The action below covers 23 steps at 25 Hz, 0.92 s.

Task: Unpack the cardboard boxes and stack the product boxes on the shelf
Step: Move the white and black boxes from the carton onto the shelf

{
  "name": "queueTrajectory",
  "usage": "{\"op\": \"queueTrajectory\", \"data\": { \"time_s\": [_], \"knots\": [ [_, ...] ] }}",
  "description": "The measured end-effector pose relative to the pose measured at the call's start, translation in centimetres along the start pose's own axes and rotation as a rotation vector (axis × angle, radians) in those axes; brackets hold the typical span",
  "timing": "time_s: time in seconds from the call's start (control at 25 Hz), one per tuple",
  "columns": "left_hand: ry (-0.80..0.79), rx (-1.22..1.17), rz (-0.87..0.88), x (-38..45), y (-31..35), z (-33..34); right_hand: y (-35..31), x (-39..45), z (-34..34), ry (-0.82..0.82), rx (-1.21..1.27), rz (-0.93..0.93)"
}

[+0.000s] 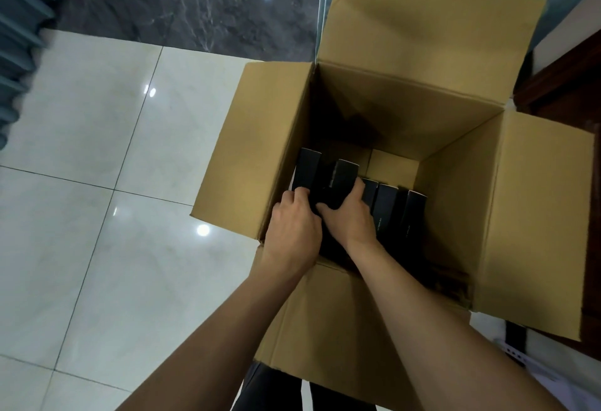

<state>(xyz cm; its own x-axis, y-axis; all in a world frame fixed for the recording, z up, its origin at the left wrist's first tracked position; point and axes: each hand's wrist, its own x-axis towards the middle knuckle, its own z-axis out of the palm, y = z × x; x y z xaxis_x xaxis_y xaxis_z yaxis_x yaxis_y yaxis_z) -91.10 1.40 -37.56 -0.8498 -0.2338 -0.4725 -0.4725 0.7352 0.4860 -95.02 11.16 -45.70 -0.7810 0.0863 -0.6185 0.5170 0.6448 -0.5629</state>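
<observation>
where flaps splay — hands inside

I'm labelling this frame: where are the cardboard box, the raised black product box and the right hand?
cardboard box (455,202): head view, inner right wall.
raised black product box (341,180): head view, upper face.
right hand (349,219): head view, back of hand.

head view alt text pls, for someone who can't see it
Both hands reach into an open cardboard box on a pale tiled floor: the left hand and right hand grip black product boxes standing upright at the bottom. More black boxes stand to the right.
</observation>
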Motion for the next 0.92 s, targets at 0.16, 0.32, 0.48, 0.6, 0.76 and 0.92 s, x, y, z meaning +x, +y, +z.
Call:
{"op": "queueTrajectory", "data": {
  "time_s": [0.16, 0.32, 0.48, 0.6, 0.76, 0.92],
  "knots": [
    [-0.051, 0.158, -0.007, 1.8, 0.3, 1.0, 0.2, 0.7, -0.4, 0.039, -0.009, 0.107],
    [-0.101, 0.389, -0.009, 3.1, 0.3, 2.0, 0.7, 1.1, -1.2, 0.02, -0.018, 0.148],
    [-0.085, 0.546, -0.015, 4.2, 0.0, 3.8, 2.0, 1.0, -2.8, 0.067, -0.02, 0.112],
    [-0.068, 0.538, -0.04, 4.0, 0.7, 4.0, 2.9, 0.9, -4.0, 0.106, -0.025, 0.115],
    [-0.06, 0.537, -0.017, 3.4, 0.8, 4.6, 3.6, 0.6, -4.4, 0.118, -0.038, 0.111],
    [-0.04, 0.501, -0.019, 3.9, 0.3, 4.9, 4.0, 0.1, -4.6, 0.132, -0.03, 0.083]
  ]
}}
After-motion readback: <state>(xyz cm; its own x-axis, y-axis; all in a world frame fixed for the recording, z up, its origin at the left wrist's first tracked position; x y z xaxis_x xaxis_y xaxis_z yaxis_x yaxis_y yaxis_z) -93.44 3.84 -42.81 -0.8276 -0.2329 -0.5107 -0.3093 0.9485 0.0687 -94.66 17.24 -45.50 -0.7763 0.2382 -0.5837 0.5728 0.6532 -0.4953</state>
